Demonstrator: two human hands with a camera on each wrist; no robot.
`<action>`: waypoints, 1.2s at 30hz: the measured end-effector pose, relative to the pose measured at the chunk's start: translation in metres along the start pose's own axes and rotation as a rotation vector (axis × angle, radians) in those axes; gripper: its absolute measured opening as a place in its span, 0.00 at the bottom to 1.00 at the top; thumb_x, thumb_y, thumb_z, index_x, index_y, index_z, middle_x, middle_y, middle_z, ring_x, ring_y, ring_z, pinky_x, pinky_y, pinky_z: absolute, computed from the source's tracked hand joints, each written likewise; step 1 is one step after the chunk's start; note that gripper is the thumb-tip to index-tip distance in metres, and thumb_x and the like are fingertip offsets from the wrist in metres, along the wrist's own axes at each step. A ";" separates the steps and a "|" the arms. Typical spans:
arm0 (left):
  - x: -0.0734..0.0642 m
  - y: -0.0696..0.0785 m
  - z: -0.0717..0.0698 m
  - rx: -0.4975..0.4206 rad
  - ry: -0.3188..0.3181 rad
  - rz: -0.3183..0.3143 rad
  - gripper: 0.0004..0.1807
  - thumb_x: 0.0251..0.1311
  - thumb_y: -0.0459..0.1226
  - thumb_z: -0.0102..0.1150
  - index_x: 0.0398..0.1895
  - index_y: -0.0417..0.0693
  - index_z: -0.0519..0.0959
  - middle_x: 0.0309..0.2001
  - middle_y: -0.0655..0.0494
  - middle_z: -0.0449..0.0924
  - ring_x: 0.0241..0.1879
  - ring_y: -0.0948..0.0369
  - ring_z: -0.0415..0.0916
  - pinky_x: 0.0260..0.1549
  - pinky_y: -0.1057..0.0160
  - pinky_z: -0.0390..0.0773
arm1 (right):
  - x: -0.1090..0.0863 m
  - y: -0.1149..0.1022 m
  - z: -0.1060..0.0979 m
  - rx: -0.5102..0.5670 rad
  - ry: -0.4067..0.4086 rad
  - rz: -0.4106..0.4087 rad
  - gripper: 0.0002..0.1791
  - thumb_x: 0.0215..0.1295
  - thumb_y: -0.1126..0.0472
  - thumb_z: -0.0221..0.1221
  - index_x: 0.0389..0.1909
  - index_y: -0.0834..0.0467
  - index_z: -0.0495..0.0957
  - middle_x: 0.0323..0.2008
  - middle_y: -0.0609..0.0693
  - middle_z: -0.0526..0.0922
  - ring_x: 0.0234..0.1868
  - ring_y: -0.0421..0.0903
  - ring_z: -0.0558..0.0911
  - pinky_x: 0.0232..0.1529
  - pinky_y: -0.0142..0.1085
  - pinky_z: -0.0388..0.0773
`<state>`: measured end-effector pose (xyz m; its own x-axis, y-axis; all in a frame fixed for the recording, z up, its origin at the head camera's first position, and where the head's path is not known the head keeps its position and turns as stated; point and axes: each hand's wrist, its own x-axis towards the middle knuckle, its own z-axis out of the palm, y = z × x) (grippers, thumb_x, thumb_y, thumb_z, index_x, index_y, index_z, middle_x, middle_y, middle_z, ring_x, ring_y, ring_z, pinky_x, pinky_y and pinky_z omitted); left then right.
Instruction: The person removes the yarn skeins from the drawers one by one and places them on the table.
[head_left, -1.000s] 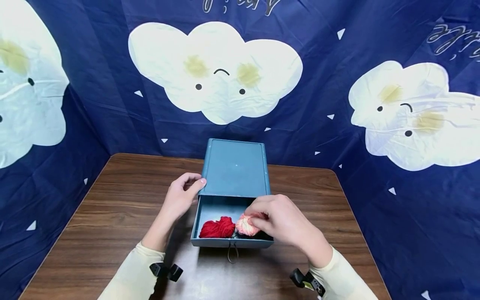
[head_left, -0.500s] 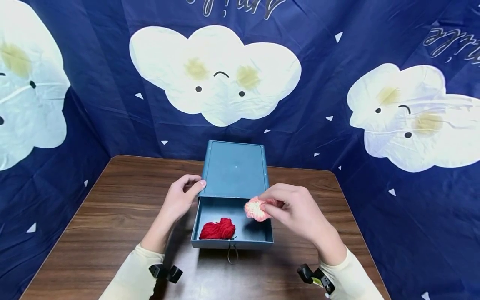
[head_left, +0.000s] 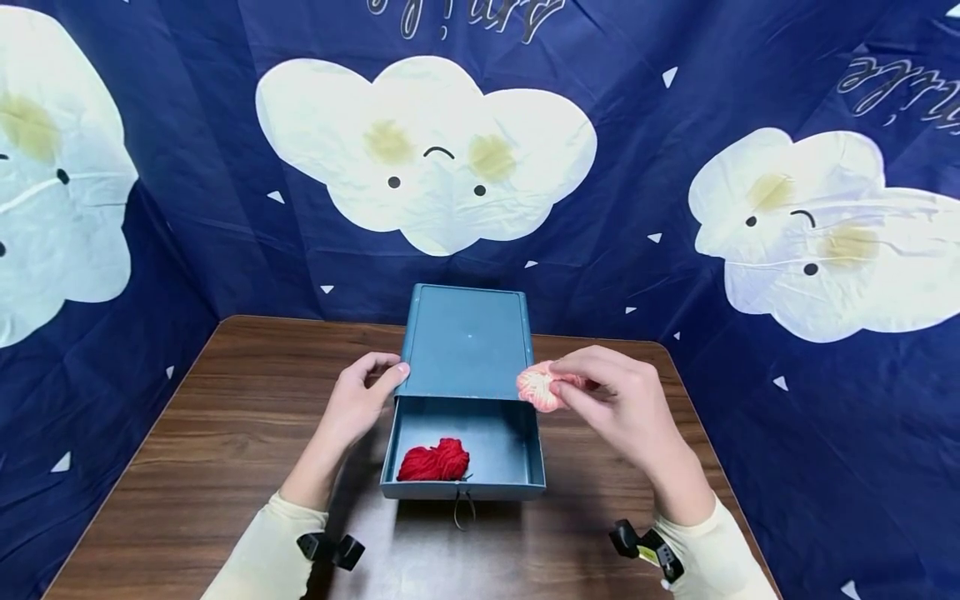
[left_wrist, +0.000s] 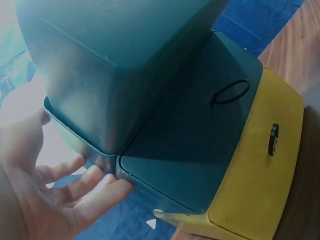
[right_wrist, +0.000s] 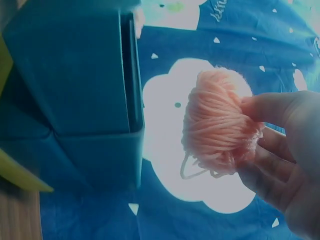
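My right hand (head_left: 626, 404) pinches a pink-and-cream ball of yarn (head_left: 537, 388) between thumb and fingers, raised beside the right edge of a blue-green drawer cabinet (head_left: 468, 342). In the right wrist view, loose strands hang below the pink yarn (right_wrist: 217, 122). The cabinet's top drawer (head_left: 504, 490) stands pulled out, a bundle of red yarn (head_left: 435, 461) lying in its front left part. My left hand (head_left: 362, 398) rests against the cabinet's left side, thumb tip at the top edge. From the left wrist, its fingers (left_wrist: 102, 200) touch the side, extended and slightly bent.
A closed blue-green drawer (left_wrist: 185, 135) with a black loop pull sits under the pulled-out one, above a yellow drawer (left_wrist: 260, 160) at the bottom. The cabinet stands on a wood-grain table (head_left: 247, 433). Blue cloth (head_left: 630, 50) with white clouds surrounds the table's back and sides.
My right hand has lifted the pink yarn out of the drawer and moved up and to the right with it. The left hand and the red yarn have stayed in place.
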<state>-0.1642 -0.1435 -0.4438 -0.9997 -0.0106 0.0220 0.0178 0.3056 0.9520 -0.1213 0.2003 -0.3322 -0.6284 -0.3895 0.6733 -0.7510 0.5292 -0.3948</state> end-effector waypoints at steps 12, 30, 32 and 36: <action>0.001 -0.001 -0.001 0.019 0.013 0.005 0.23 0.71 0.51 0.62 0.58 0.44 0.81 0.51 0.43 0.82 0.45 0.55 0.75 0.43 0.64 0.78 | -0.004 0.045 0.000 -0.038 0.097 0.159 0.10 0.55 0.70 0.75 0.35 0.54 0.89 0.33 0.44 0.87 0.30 0.36 0.78 0.31 0.23 0.74; 0.002 0.000 -0.002 0.025 0.003 -0.001 0.24 0.71 0.51 0.61 0.58 0.44 0.80 0.52 0.43 0.81 0.46 0.51 0.75 0.47 0.57 0.81 | -0.026 0.118 0.039 -0.161 0.022 0.409 0.07 0.58 0.65 0.74 0.38 0.55 0.89 0.34 0.49 0.87 0.29 0.42 0.79 0.32 0.34 0.76; 0.002 0.000 -0.002 0.047 0.007 0.007 0.23 0.71 0.51 0.61 0.58 0.44 0.81 0.52 0.44 0.81 0.47 0.50 0.75 0.48 0.58 0.77 | -0.028 0.125 0.044 -0.175 -0.011 0.424 0.07 0.59 0.64 0.73 0.39 0.55 0.88 0.35 0.50 0.87 0.30 0.43 0.79 0.32 0.35 0.76; 0.002 0.001 -0.002 0.060 0.008 0.006 0.23 0.71 0.51 0.61 0.58 0.44 0.81 0.52 0.44 0.81 0.48 0.50 0.75 0.48 0.58 0.76 | -0.032 0.137 0.054 -0.182 -0.069 0.456 0.06 0.61 0.65 0.72 0.39 0.56 0.88 0.35 0.50 0.86 0.32 0.47 0.80 0.33 0.35 0.75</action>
<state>-0.1663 -0.1452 -0.4426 -0.9994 -0.0158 0.0305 0.0227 0.3621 0.9319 -0.2154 0.2450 -0.4414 -0.9012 -0.1334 0.4124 -0.3530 0.7779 -0.5198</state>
